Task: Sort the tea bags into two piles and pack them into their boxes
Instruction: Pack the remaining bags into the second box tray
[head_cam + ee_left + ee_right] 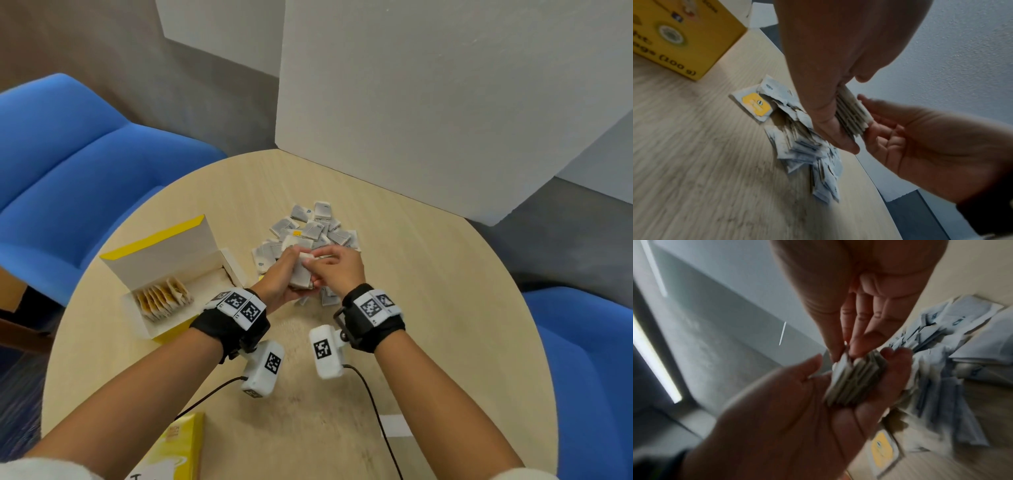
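Note:
My left hand [291, 272] grips an upright stack of grey-blue tea bags [301, 275] above the table. My right hand [317, 260] pinches one more tea bag [840, 368] against the near end of that stack [857, 381]. In the left wrist view the stack [851, 113] sits between my left thumb and fingers. Under and behind both hands lies a loose pile of grey-blue tea bags [308, 226]. A single yellow-label tea bag [296, 233] lies on it. To the left stands an open yellow box [191, 274] holding a short row of yellow tea bags [162, 298].
A second yellow box [178, 442] lies at the table's near left edge. The round wooden table [428, 308] touches a white panel [428, 120] at the back. Blue chairs [68, 164] stand left and right. Cables run from the wrist cameras across the near table.

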The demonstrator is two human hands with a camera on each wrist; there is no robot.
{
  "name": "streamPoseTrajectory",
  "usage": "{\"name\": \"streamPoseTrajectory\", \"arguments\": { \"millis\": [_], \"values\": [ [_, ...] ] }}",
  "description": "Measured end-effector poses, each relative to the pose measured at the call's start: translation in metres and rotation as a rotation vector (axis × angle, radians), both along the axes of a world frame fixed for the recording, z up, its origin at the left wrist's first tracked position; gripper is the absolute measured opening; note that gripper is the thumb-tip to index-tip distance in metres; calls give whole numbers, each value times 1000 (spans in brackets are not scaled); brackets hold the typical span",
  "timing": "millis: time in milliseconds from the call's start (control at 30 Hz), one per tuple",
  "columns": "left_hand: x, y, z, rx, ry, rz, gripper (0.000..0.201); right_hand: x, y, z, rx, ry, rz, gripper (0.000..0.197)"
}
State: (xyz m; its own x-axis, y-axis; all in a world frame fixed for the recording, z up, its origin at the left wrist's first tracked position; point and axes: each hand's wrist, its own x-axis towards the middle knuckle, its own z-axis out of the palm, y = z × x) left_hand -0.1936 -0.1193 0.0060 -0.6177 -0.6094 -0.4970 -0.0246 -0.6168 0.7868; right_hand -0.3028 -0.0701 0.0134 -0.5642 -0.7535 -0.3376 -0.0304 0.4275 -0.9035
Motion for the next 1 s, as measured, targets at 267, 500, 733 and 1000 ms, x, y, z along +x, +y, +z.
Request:
{"name": "streamPoseTrajectory", "arguments": {
  "millis": [267, 500, 733, 1000],
  "values": [
    [10, -6, 0, 11, -42, -36, 34, -9, -3, -19, 0, 79, -135, 8],
    [17, -18, -3, -18, -65, 87, 32, -64, 11, -48, 411, 253, -270, 39],
    [20, -16, -6, -39, -95, 60, 30, -66, -19, -54, 460, 324, -185, 37],
    [24, -20, -3, -2, -84, -45, 31, -73, -12, -43, 233, 308, -293, 14]
  ]
}}
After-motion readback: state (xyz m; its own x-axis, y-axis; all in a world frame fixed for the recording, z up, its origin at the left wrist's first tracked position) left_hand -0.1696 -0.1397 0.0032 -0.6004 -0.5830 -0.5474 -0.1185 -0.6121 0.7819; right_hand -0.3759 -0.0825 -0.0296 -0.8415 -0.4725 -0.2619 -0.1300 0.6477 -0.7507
